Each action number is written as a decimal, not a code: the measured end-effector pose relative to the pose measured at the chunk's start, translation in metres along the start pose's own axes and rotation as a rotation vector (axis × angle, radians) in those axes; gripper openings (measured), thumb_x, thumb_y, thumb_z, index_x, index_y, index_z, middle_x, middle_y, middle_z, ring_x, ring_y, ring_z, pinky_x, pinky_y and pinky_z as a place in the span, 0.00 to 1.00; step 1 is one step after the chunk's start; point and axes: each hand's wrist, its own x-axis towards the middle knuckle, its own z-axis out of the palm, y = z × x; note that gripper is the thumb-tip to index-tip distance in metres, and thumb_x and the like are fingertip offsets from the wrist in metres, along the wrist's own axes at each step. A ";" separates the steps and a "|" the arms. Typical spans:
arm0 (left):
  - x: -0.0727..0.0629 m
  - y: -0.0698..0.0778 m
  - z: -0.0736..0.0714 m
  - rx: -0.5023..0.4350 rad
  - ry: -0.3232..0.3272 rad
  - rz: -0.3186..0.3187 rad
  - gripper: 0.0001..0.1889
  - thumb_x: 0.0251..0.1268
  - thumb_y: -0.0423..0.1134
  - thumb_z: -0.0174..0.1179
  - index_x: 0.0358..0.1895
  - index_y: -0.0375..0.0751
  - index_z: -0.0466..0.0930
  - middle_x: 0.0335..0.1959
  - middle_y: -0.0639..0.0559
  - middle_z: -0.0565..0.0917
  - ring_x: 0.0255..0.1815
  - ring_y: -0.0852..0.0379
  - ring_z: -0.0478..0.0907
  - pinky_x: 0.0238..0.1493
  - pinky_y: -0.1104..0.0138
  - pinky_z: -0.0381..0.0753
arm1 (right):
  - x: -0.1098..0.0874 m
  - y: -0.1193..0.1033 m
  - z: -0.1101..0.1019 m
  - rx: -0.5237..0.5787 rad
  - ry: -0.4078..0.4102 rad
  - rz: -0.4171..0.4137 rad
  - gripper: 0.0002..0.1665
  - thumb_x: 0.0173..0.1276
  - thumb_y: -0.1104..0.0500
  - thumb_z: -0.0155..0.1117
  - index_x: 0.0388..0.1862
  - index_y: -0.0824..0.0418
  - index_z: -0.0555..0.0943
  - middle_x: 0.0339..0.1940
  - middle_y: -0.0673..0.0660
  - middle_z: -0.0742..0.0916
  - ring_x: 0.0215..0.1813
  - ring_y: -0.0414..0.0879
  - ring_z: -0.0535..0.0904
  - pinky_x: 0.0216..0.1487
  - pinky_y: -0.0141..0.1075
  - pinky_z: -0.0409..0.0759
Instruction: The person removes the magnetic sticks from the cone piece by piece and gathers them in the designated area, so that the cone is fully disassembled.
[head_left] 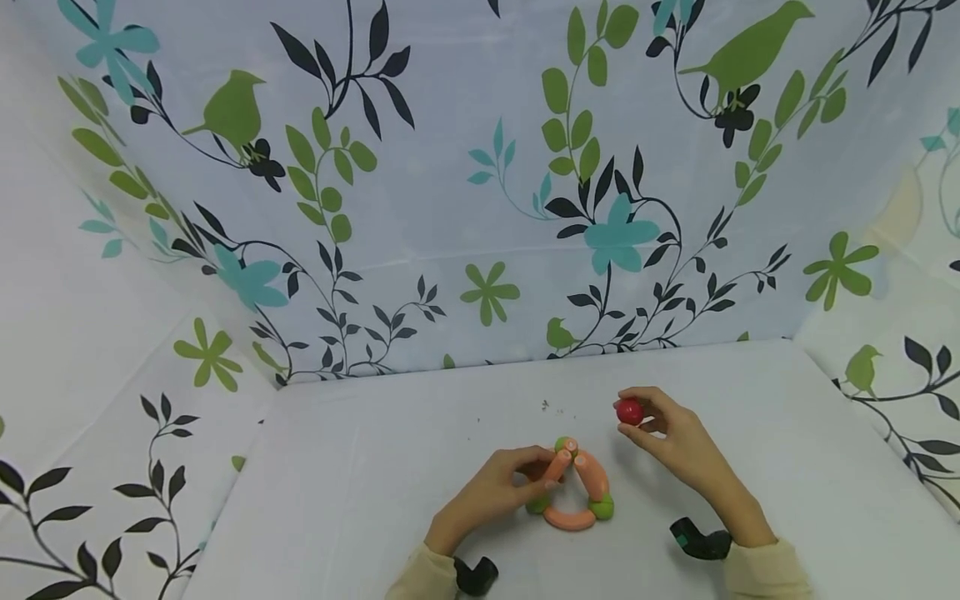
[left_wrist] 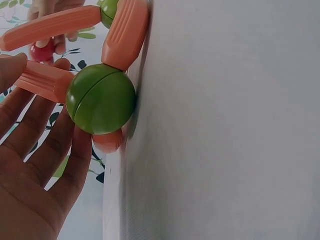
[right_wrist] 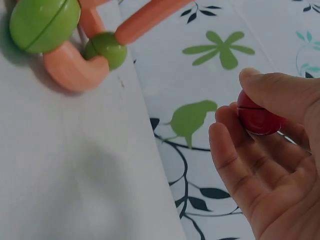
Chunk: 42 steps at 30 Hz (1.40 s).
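Note:
Toward the front of the white table, my left hand (head_left: 491, 487) holds an upright orange rod (left_wrist: 44, 80) of a ring-shaped toy, pinching it between thumb and fingers. Orange curved pieces (head_left: 568, 520) and green balls (head_left: 602, 507) join end to end in that ring. One large grooved green ball (left_wrist: 102, 100) sits right by my left fingers in the left wrist view. Raised to the right of the ring, my right hand (head_left: 678, 437) pinches a red ball (right_wrist: 259, 116) between thumb and fingertips. A dark groove runs round the red ball.
The white tabletop (head_left: 360, 467) has small dark specks behind the ring. A cloth (head_left: 465, 192) printed with leaves, birds and flowers hangs at the back and sides. Black wrist cameras (head_left: 699, 540) sit by both cuffs.

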 end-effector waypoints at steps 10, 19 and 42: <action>0.000 0.001 -0.002 0.031 -0.012 0.005 0.18 0.75 0.39 0.64 0.64 0.51 0.82 0.54 0.54 0.88 0.50 0.68 0.82 0.57 0.70 0.82 | -0.002 0.025 -0.010 -0.010 -0.042 0.169 0.27 0.71 0.59 0.72 0.65 0.59 0.73 0.58 0.64 0.88 0.50 0.54 0.87 0.46 0.26 0.84; 0.000 0.001 -0.003 0.069 -0.008 0.017 0.19 0.74 0.39 0.65 0.65 0.48 0.81 0.54 0.55 0.88 0.51 0.68 0.82 0.58 0.68 0.82 | -0.004 0.042 -0.015 -0.010 -0.047 0.217 0.28 0.72 0.58 0.71 0.68 0.59 0.75 0.59 0.68 0.86 0.50 0.57 0.88 0.39 0.29 0.84; -0.025 -0.011 0.012 0.242 0.149 -0.022 0.15 0.69 0.43 0.69 0.57 0.51 0.85 0.59 0.57 0.85 0.61 0.57 0.74 0.64 0.62 0.74 | -0.013 0.068 -0.005 -0.194 -0.041 0.185 0.26 0.68 0.57 0.75 0.63 0.59 0.81 0.51 0.60 0.88 0.42 0.46 0.80 0.41 0.35 0.79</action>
